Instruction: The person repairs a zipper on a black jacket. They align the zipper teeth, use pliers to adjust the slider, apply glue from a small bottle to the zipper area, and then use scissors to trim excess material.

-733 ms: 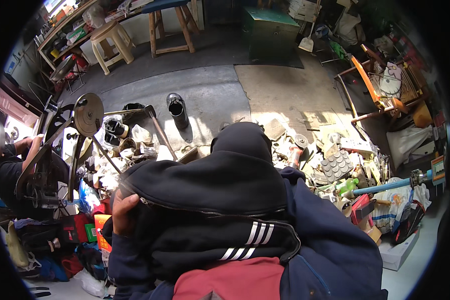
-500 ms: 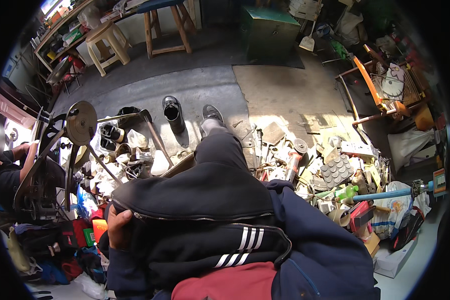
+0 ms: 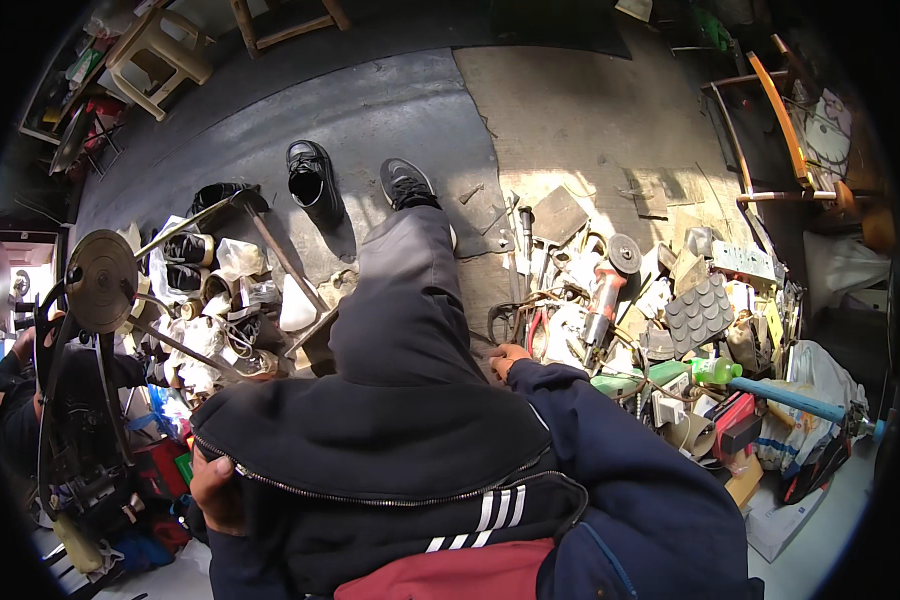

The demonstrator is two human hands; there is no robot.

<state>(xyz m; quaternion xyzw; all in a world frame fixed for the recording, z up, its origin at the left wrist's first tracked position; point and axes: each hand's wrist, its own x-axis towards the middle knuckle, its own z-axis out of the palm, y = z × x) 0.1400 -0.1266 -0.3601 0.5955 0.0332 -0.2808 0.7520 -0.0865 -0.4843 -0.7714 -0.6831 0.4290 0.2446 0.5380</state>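
My left hand (image 3: pixel 213 485) grips the edge of a black zipped garment (image 3: pixel 365 430) with three white stripes, spread across my lap. My right hand (image 3: pixel 508 362) is down at the edge of the clutter, beside looped cables (image 3: pixel 510 322), with curled fingers on something I cannot make out. Right of it lie a red-bodied angle grinder (image 3: pixel 604 305) and a green bottle (image 3: pixel 715 370). One shoed foot (image 3: pixel 407 185) rests on the floor, beside an empty black shoe (image 3: pixel 308 175).
An iron machine with a round wheel (image 3: pixel 100 280) stands left, before a co-worker's arm (image 3: pixel 20 350). Shoes and bags (image 3: pixel 235 260) are heaped beside it. A wooden-framed chair (image 3: pixel 785 125) is at right, a plastic stool (image 3: pixel 155 55) at back left, a blue pipe (image 3: pixel 790 395) near right.
My view has tilted down. My right hand has come into sight beside the tool pile. My foot and leg show more fully, while my left hand stays on the garment.
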